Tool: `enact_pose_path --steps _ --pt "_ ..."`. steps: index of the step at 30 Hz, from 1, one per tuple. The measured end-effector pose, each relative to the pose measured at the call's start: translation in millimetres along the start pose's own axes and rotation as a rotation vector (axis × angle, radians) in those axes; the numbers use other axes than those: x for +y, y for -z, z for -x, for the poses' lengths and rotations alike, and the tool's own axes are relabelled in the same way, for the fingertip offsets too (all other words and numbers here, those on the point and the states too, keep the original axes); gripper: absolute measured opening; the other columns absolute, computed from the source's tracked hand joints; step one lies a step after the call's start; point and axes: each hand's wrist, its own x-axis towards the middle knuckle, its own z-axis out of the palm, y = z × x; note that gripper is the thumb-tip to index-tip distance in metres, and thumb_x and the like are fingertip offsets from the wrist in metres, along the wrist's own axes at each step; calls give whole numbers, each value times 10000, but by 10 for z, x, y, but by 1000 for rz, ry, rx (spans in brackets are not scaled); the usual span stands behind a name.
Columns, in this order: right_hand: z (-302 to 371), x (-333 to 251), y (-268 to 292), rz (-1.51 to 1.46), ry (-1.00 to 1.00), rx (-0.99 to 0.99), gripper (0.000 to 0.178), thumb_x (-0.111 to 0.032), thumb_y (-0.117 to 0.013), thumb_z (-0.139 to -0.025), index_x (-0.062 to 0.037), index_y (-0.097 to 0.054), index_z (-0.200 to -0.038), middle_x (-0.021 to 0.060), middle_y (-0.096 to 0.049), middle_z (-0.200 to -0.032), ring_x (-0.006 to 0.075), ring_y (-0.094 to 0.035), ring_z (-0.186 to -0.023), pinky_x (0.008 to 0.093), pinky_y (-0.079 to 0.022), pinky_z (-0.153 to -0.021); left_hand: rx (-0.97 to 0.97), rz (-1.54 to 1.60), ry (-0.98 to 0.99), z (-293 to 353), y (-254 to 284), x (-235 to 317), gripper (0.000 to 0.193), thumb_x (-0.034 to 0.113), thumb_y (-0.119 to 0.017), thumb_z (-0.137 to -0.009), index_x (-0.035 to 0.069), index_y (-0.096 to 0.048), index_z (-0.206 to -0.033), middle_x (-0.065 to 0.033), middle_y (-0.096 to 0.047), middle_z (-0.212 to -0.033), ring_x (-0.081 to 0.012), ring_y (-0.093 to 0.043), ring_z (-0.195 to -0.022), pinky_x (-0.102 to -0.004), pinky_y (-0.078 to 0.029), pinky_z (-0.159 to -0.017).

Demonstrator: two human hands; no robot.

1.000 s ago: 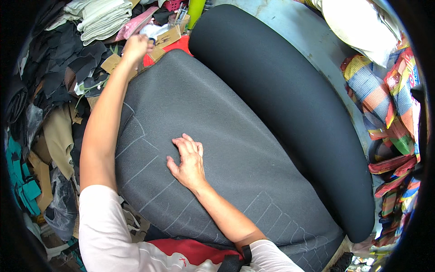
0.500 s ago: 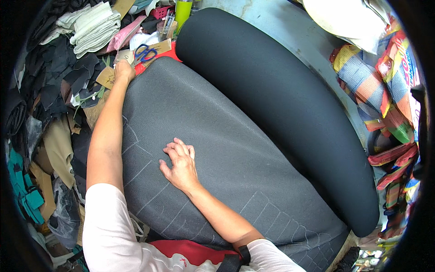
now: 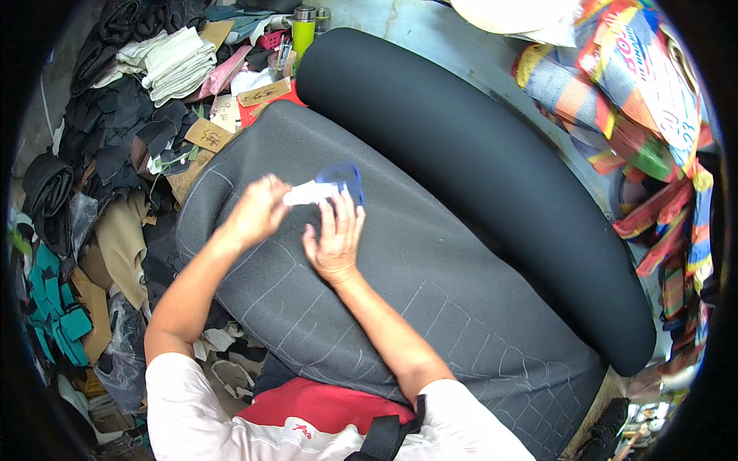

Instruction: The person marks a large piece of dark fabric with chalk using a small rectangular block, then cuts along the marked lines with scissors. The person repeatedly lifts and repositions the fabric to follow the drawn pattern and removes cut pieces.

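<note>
A large piece of grey fabric (image 3: pixel 430 292) marked with chalk lines lies draped over a bulky roll in front of me. Above its middle, my left hand (image 3: pixel 257 211) is closed on the blade end of a pair of blue-handled scissors (image 3: pixel 330 184). The blue handles point right. My right hand (image 3: pixel 336 242) rests on the fabric just below them. Its fingers are spread and the fingertips touch the handle loops.
A thick black roll (image 3: pixel 492 169) lies along the far side of the grey fabric. Heaps of dark, tan and teal fabric scraps (image 3: pixel 108 177) and cardboard tags fill the left. A green bottle (image 3: pixel 303 31) stands at the top. Colourful striped sacks (image 3: pixel 646 115) are stacked on the right.
My left hand has come back from the far clutter to the middle of the fabric, bringing the scissors. My right hand has shifted up to meet their handles.
</note>
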Motion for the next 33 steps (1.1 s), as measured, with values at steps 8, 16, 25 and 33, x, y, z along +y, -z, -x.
enact_pose_path --steps 8,16,25,33 --pt "301 322 1566 1 184 -413 404 -41 -677 -568 24 -565 -951 164 -559 -919 319 -558 -860 405 -455 -770 -250 308 51 623 -227 1206 223 45 -675 -744 -15 -658 -958 -137 -613 -824 -256 -619 -751 -319 -494 -678" --pt "1211 947 3879 843 -409 -186 277 -36 -589 -721 -6 -554 -994 164 -601 -902 332 -577 -842 445 -387 -797 371 -247 934 1605 -294 821 1029 449 -808 -596 82 -253 -1381 -286 -323 -1343 -392 -351 -1237 -554 -368 -926" --pt "2815 1476 5660 1443 -1221 370 476 -387 -616 -808 -6 -543 -1084 183 -584 -1023 352 -569 -953 479 -449 -781 214 585 993 1700 -285 985 509 324 -606 -871 -106 -527 -1132 -147 -617 -1051 -250 -569 -925 -326 -438 -826" --pt "2900 1465 5079 1246 -1192 468 474 -384 -633 -791 -11 -544 -1070 174 -602 -996 375 -587 -883 455 -433 -801 593 537 652 886 421 106 551 387 -608 -868 -150 -593 -994 -157 -618 -991 -184 -562 -830 -302 -458 -775"
